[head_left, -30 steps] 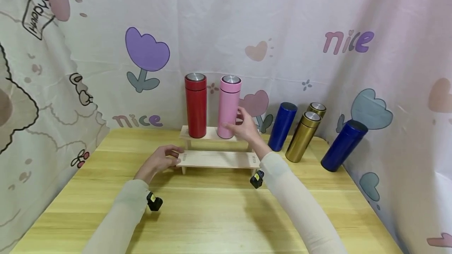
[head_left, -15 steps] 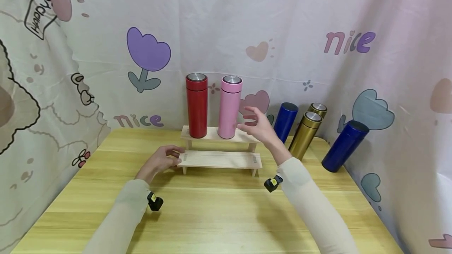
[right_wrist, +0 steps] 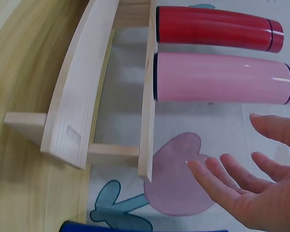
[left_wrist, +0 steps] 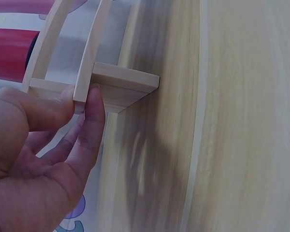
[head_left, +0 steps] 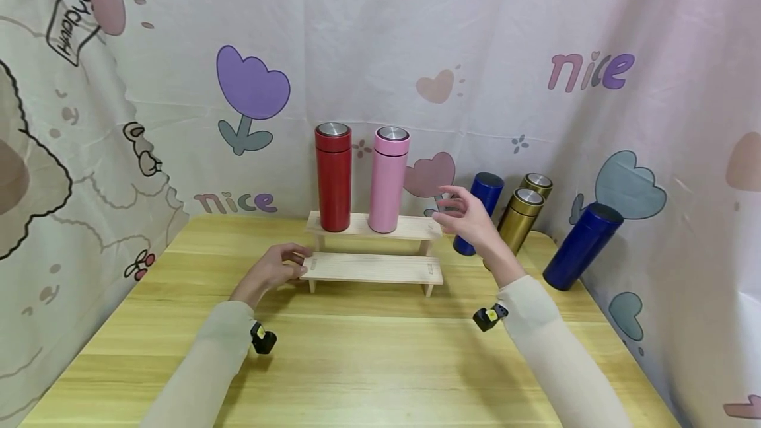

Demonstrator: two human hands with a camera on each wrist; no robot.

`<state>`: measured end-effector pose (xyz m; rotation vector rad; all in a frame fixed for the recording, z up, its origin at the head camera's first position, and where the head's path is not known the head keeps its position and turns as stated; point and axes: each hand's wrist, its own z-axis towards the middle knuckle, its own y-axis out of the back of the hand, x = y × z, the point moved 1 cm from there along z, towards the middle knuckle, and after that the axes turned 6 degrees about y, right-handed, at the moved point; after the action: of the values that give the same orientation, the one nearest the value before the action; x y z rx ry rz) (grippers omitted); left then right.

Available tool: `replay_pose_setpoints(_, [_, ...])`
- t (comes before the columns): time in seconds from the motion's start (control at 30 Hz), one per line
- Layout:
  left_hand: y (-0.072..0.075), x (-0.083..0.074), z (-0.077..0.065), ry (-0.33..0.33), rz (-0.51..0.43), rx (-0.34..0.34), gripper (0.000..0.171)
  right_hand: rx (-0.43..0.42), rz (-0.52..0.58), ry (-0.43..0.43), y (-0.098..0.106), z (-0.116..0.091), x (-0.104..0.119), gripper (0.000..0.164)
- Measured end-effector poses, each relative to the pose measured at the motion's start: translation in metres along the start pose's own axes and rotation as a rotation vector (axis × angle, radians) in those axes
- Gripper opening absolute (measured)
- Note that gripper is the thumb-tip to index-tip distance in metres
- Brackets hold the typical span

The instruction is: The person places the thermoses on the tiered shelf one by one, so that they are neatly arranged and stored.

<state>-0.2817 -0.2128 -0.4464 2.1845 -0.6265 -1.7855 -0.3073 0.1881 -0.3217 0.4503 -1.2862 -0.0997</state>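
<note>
"Head view: what has just changed?"

"The right hand [head_left: 472, 216] has come away from the pink flask [head_left: 388, 187]. A second earlier its fingers touched that flask; now they are spread wide, holding nothing, near the right end of the upper shelf [head_left: 419, 228] of the wooden stand [head_left: 371, 264]"

"And the pink flask itself?"

"Unmoved. It is upright on the upper shelf, to the right of the red flask [head_left: 334, 187], with a gap between them. The right wrist view agrees, showing its base on the shelf and the hand apart from it"

"Is the left hand [head_left: 275, 268] free as well?"

"No. As the left wrist view makes plain, thumb and fingers pinch the left end of the lower shelf [head_left: 357, 269], a narrow grip, presumably to steady the stand. The stand itself is toward the far edge of the tabletop [head_left: 357, 362]"

"Where are the other flasks?"

"Toward the tabletop's far right corner: a first blue flask [head_left: 489, 189], partly hidden by the right hand; a front gold flask [head_left: 520, 220]; and, behind that, a rear gold flask [head_left: 541, 181]. A second blue flask [head_left: 579, 249] is near the right edge"

"What does the change signify?"

"By judgement, the setting of the pink flask is complete, for it stands without a hand's support, paired with the red one on the upper shelf"
</note>
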Motion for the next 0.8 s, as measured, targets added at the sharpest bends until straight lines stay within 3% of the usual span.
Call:
replay_pose_setpoints(0.37, [0.001, -0.003, -0.002, -0.014, 0.020, -0.007, 0.041, -0.019, -0.034, -0.027, 0.021, -0.013, -0.020, 0.059])
replay_pose_setpoints(0.8, [0.001, -0.002, -0.001, -0.010, 0.037, -0.014, 0.041, -0.041, -0.160, -0.068, 0.044, -0.035, -0.041, 0.059])
